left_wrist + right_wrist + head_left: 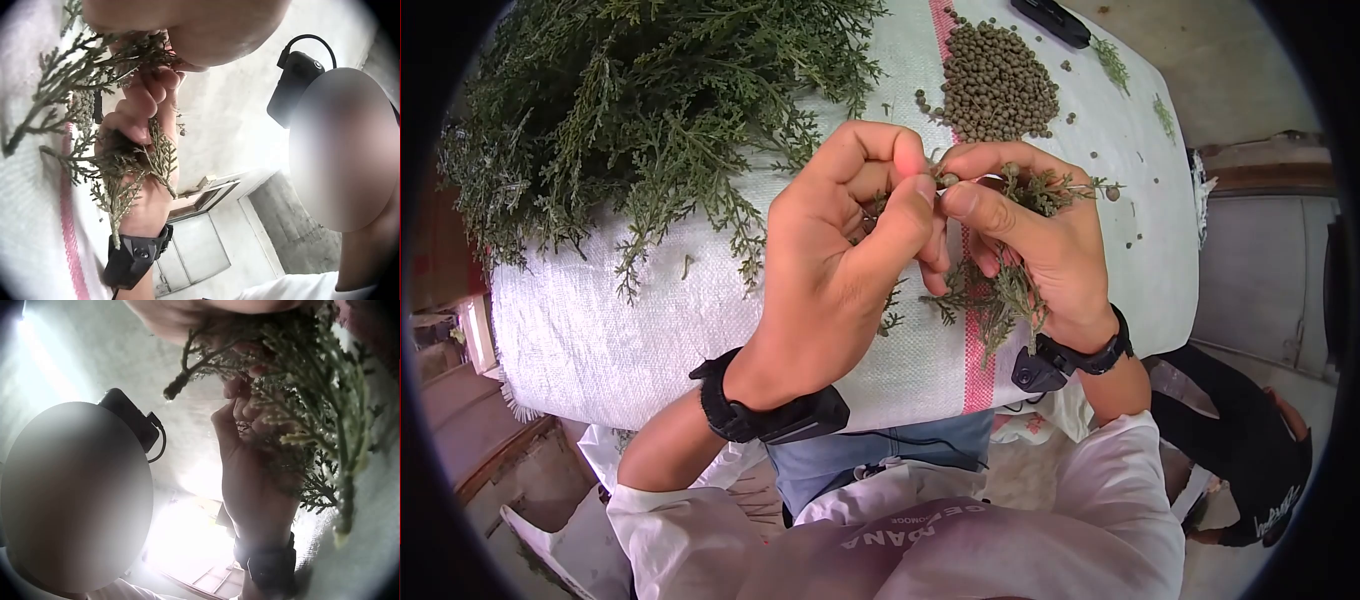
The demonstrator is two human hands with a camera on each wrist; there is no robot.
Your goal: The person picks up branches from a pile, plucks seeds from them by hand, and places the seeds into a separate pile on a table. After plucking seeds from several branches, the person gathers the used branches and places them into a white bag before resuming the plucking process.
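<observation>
Both hands meet over the white woven sack [630, 330]. My left hand [830, 250] pinches a conifer sprig [69, 69] between thumb and forefinger, the other fingers curled under; part of it hides behind the palm. Tip to tip with it, my right hand [1040, 230] pinches and cradles green conifer sprigs [1005, 300], which hang below its fingers. A small round cone [947, 180] shows right between the two thumb tips. In the right wrist view, leafy sprigs [340, 425] overlap the left hand [256, 481].
A big heap of conifer branches [670, 110] covers the sack's far left. Beyond the hands lies a pile of small round cones [1000, 85], with a black object [1052, 20] behind it. Loose sprig bits [1110, 65] lie at right. Another person [1250, 450] is at lower right.
</observation>
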